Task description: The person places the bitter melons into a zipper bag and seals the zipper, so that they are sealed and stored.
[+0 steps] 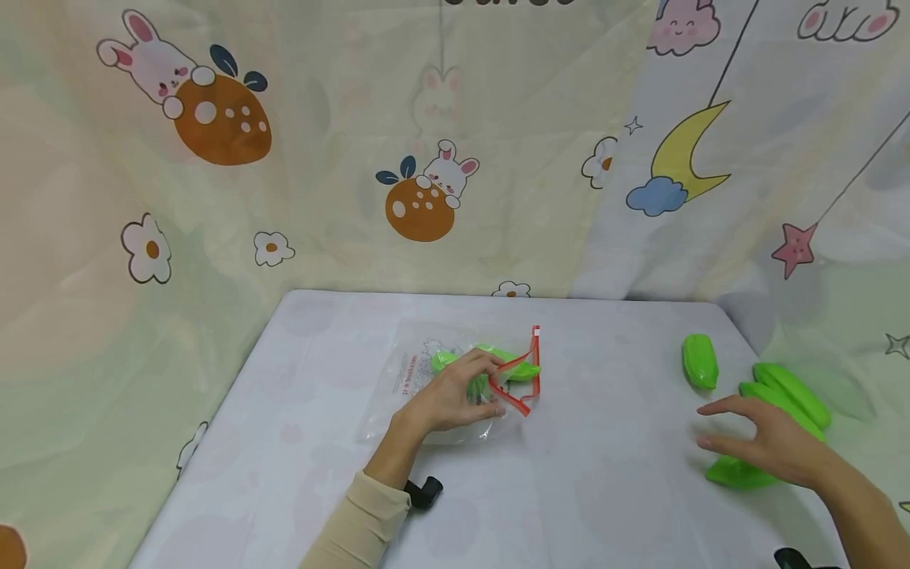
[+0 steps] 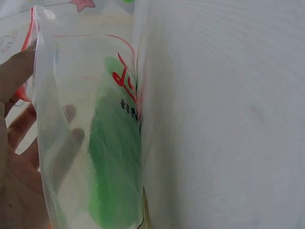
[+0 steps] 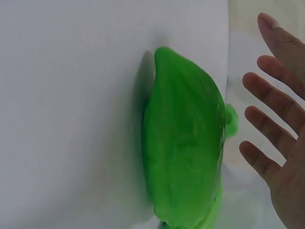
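A clear zip bag (image 1: 398, 395) with a red zip edge lies on the table, its mouth spread toward the right. Inside it are bright green, elongated pieces (image 1: 529, 371) that look like plastic toy fruit. My left hand (image 1: 458, 391) holds the bag near its mouth; in the left wrist view, fingers (image 2: 21, 126) show against and through the film. On the right, my right hand (image 1: 771, 442) hovers over a cluster of similar green pieces (image 1: 792, 393), thumb and fingers apart and nothing in them. A ridged, pointed green piece (image 3: 186, 138) appears close up in the right wrist view, beside the spread fingers.
One more green piece (image 1: 701, 362) lies apart, behind the cluster. The white-covered table (image 1: 597, 474) has its right edge near the cluster. A patterned cloth (image 1: 327, 158) hangs behind. Black wrist devices (image 1: 424, 494) show at both wrists.
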Motion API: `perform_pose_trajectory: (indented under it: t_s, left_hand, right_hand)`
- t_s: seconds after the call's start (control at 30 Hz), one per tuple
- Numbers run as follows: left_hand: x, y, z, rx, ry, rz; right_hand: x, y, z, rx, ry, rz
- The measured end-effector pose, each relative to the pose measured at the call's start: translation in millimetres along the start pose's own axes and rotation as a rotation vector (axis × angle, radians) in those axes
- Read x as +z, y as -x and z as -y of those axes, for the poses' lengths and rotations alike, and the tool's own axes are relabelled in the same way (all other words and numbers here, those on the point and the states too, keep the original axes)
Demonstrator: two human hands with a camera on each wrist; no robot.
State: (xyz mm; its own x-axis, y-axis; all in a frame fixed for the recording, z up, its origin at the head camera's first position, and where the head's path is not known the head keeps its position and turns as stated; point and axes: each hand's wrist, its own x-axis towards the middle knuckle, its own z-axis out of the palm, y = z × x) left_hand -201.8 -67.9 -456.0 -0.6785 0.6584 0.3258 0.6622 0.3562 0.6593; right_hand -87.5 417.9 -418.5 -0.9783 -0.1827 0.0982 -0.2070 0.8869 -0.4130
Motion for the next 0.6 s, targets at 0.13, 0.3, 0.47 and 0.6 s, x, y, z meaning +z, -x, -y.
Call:
perform_pose_trajectory:
  t_s: [0.13, 0.3, 0.47, 0.6]
  left_hand:
    - [0.3, -0.2, -1.6, 0.001, 0.000, -0.001]
    - [0.1, -1.5, -2.0, -0.001, -0.003, 0.004]
    - [0.1, -2.4, -2.1, -0.002, -0.003, 0.006]
    - [0.1, -0.5, -0.8, -0.014, -0.003, -0.001]
  right_hand:
    - [-5, 7.6, -6, 0.008, 0.004, -0.010]
    - [-9, 15.6, -14, 0.032, 0.014, -0.004]
    - [-6, 22.1, -22, -0.008, 0.005, -0.017]
    - [-1, 26.0, -26, -0.049, -0.034, -0.025]
